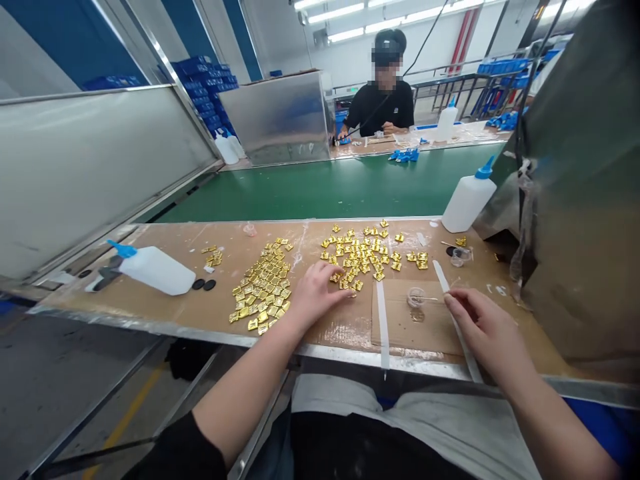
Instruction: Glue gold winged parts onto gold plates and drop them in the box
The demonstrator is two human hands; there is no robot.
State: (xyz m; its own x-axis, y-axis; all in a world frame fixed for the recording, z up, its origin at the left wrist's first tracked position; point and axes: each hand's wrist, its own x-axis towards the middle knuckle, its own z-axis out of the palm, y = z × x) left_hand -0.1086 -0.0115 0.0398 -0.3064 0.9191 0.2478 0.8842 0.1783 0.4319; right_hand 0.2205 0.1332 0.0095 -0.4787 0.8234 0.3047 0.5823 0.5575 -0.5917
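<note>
My left hand is at the near edge of a loose heap of small gold pieces, its thumb and forefinger apart. Left of that hand lies a second group of gold pieces, spread flat and close together. My right hand pinches a thin stick between thumb and fingertips. The stick's far end reaches a small clear cup on a cardboard piece with white tape strips along it.
A white bottle lies tilted at the left, near black discs. Another bottle leans at the back right, near a clear cup. A green belt runs behind the table. Across it sits a person.
</note>
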